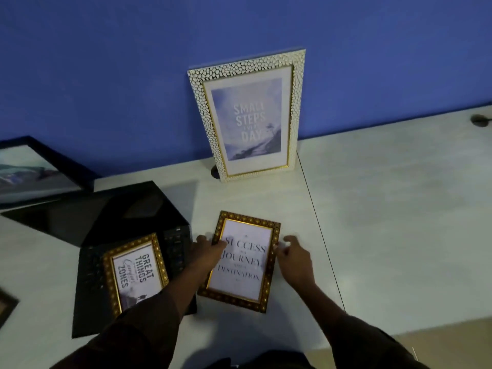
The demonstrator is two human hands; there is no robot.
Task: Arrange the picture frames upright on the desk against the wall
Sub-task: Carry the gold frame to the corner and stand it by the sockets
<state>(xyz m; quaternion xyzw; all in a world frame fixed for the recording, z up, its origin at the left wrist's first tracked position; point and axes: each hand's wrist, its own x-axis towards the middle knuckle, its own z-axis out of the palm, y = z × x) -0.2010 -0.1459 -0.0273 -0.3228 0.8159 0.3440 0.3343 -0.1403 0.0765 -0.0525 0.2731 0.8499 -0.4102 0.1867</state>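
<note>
Head view: at lower centre, a gold frame [241, 262] reading "Success" lies flat on the bench [386, 209]. The left hand [207, 251] pinches its left edge; the right hand [294, 258] touches its right edge, grip apart. Upper centre, a white frame [247, 115] stands against the blue wall [106, 75].

An open black laptop [127, 235] sits on the pale tabletop [386, 209], its dark screen tipped far back toward the blue wall [106, 75]. Past the laptop's far corner, a round cable hole [214, 172] breaks the surface near the wall. Well off to the laptop's right, a second dark cable hole [480, 120] shows. A thin seam [319, 230] runs across the tabletop right of the laptop.
</note>
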